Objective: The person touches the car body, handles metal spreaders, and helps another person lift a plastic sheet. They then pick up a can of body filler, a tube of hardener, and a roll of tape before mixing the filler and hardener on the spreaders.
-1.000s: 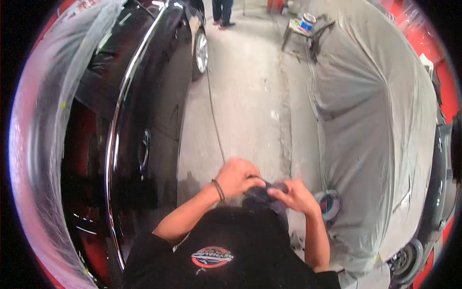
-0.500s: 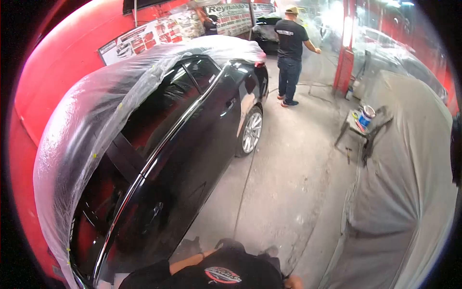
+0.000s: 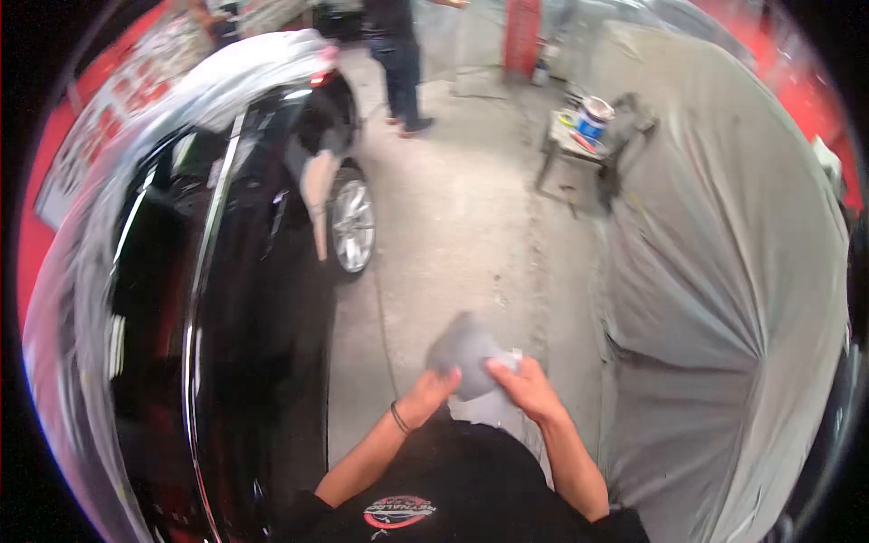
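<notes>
In front of my chest I hold a grey, flat, sheet-like piece (image 3: 469, 360), smeared by motion; its exact kind does not show. My left hand (image 3: 429, 396), with dark bands at the wrist, grips its left edge with the thumb on top. On its right edge my right hand (image 3: 527, 389) pinches it, thumb upward. A paler whitish part (image 3: 484, 409) shows at the lower side, between the hands. To my left stands a black car (image 3: 262, 353), partly wrapped in clear plastic film (image 3: 77, 362). Its rear panel has a bare beige patch (image 3: 319, 195).
On the right, a large shape lies under a grey cover (image 3: 697, 235). A small stool (image 3: 570, 145) at its far corner bears a paint can (image 3: 594, 118) and tape. Another person (image 3: 398, 63) stands farther along the concrete floor (image 3: 444, 208), near a red post (image 3: 522, 41).
My view has tilted down and turned right. My hands, low and apart before, have come up together in front of me, now with the grey piece between them.
</notes>
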The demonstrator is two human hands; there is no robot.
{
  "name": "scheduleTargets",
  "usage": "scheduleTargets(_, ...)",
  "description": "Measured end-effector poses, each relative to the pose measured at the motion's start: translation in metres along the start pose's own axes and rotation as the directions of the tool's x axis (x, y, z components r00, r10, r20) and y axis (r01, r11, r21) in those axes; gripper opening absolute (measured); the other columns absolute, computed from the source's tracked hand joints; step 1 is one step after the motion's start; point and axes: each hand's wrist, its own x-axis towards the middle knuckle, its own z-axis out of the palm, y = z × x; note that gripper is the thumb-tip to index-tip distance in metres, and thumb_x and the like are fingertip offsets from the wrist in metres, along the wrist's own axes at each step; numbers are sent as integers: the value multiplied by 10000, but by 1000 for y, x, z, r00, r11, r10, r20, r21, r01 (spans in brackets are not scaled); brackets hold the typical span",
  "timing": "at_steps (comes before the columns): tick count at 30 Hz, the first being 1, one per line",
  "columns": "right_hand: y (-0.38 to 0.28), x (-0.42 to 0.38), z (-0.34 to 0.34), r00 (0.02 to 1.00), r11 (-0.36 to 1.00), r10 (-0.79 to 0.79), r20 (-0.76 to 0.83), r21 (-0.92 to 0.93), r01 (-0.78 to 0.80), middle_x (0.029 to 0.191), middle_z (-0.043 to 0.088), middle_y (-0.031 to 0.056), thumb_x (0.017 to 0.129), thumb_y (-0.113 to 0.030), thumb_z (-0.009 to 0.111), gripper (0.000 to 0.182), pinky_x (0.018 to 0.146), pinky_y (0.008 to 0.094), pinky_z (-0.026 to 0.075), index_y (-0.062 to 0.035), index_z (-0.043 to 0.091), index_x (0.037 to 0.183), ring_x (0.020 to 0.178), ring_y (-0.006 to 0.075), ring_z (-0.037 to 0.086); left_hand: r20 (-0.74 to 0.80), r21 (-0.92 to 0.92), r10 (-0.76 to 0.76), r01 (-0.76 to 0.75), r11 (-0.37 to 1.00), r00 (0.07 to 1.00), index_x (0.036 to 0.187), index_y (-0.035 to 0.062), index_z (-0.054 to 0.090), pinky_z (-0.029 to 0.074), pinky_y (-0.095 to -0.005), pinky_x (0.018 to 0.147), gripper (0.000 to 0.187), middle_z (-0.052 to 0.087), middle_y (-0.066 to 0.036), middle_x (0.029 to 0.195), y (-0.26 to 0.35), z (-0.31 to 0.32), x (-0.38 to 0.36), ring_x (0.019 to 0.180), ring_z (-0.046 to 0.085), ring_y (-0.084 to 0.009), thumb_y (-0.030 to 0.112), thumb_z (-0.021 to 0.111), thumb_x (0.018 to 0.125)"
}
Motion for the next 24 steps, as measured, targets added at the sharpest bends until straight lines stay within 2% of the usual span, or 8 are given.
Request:
scheduleTargets(5,-110,65,0,996,998,-37,77,-57,42,876,688,0,971,-362,743,351,710,287,520,-15,728,1016,819,70,598,-218,-344,99,-171,923,971,1510,36,484,471,-439,1119,577,601,-99,1428,122,-28,103,1319,582,-237,368,629,1061)
scheduleTargets(7,-90,108,-42,977,995,70,-201,-54,-82,959,719,27,978,-362,745,369,812,329,564,-22,716,1117,885,114,661,-286,-328,89,-185,926,954,1489,48,511,493,-448,1090,544,621,-89,1403,141,-66,143,1284,605,-230,333,655,1049)
scheduleTargets(9,-135,129,-55,937,832,80,-340,540,125,1137,732,25,1026,-299,681,358,854,363,586,-47,665,1280,976,144,702,-259,-282,65,-139,949,964,1465,54,538,505,-452,1070,506,632,-80,1396,162,-95,184,1261,619,-227,298,669,1041)
scheduleTargets(14,-157,193,-115,902,568,32,-431,750,339,1269,691,63,1069,-322,595,384,1001,445,554,-57,607,1346,1148,224,679,-265,267,48,25,963,963,1345,7,611,532,-445,1007,497,698,-119,1274,141,-145,303,1153,675,-273,335,724,990)
scheduleTargets(17,-162,241,-154,906,433,-24,-423,812,391,1324,664,91,1079,-328,572,410,1057,482,525,-44,579,1374,1226,261,648,-154,953,-67,166,255,986,1251,-27,669,559,-466,919,569,743,-239,1115,101,-212,355,1040,724,-359,464,702,967)
scheduleTargets(19,-159,269,-190,918,342,-45,-393,858,384,1358,654,91,1074,-344,576,438,1082,502,505,-58,561,1406,1269,277,631,-40,998,-330,21,-63,943,1233,12,693,559,-506,877,573,730,-282,1032,64,-256,365,984,722,-424,522,625,981)
scheduleTargets(21,-156,303,-225,939,264,-49,-339,903,340,1392,645,79,1063,-374,592,477,1108,519,481,-88,545,1442,1312,287,610,-226,973,-560,166,-158,797,1114,38,748,538,-533,901,544,736,-275,1021,79,-241,357,1025,702,-453,537,560,1006)
scheduleTargets(24,-154,355,-276,935,327,39,-352,889,321,1456,598,130,1071,-501,527,605,1127,592,453,-83,477,1506,1357,354,573,-216,971,-374,239,14,902,1369,35,612,502,-536,979,602,689,-311,1168,-9,-343,340,1107,660,-490,530,458,1064)
